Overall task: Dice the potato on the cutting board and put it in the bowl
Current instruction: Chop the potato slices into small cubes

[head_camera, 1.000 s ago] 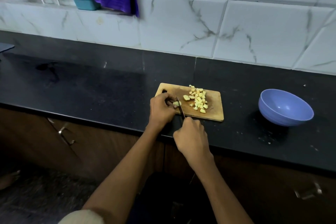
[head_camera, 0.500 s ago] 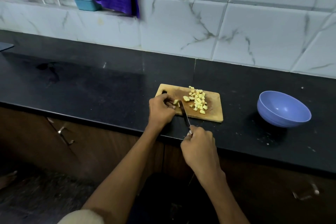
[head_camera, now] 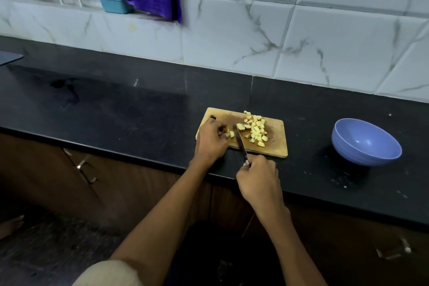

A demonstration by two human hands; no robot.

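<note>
My left hand (head_camera: 210,140) pinches what looks like the last yellow potato piece (head_camera: 231,134), frame centre, on the wooden cutting board (head_camera: 275,144). Right hand (head_camera: 257,177) grips the knife (head_camera: 240,140); I should keep the fingers tucked back.

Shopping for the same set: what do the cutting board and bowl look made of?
Cutting board: likely wood or bamboo, matt tan with darker worn patches. Bowl: probably plastic or melamine, uniform lavender-blue with a soft sheen; glazed ceramic can't be ruled out.
</note>
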